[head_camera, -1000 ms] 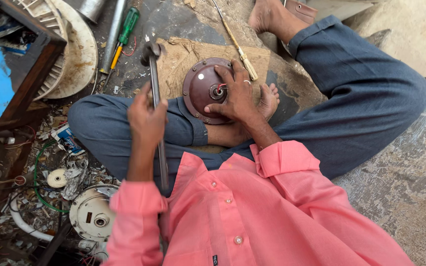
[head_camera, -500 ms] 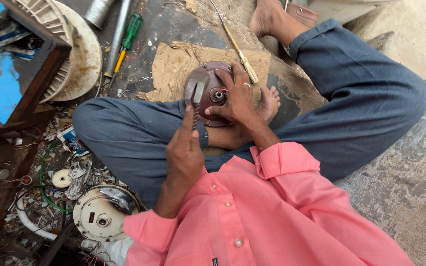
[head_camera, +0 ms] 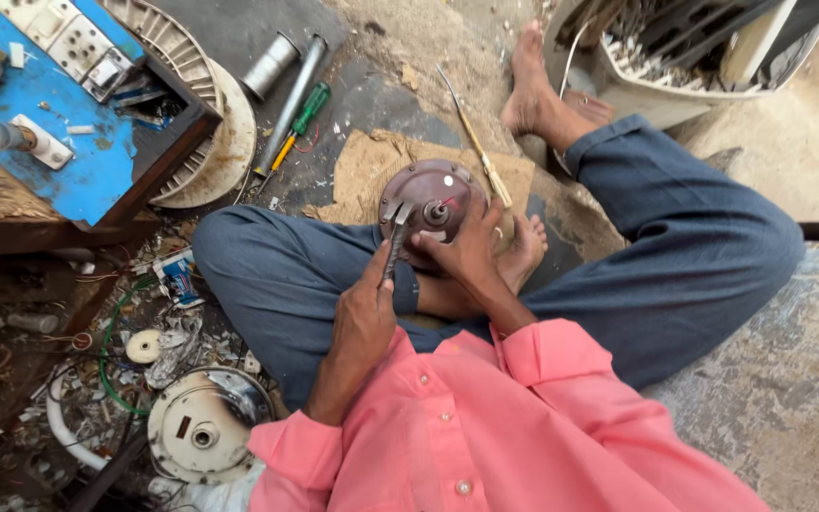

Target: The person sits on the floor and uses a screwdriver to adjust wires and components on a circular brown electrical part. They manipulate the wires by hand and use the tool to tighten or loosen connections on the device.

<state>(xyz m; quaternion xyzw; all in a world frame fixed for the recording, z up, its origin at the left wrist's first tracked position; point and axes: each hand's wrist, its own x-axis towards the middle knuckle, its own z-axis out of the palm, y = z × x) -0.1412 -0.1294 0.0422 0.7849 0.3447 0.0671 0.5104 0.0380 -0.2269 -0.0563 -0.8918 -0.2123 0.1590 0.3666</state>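
Rusty motor cover (head_camera: 428, 204) steadied under right hand (head_camera: 471, 254); left hand (head_camera: 364, 313) grips spanner (head_camera: 397, 242) on hub nut (seemingly unfinished).

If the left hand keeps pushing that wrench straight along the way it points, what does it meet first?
The left hand points its wrench up at the round brown motor cover; the tip already looks on or just above its face, beside the centre shaft. Depth is unclear.

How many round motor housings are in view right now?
2: a brown motor housing under both hands at the person's feet, and a white motor housing on the cluttered floor, lower left. Clutter may hide more.
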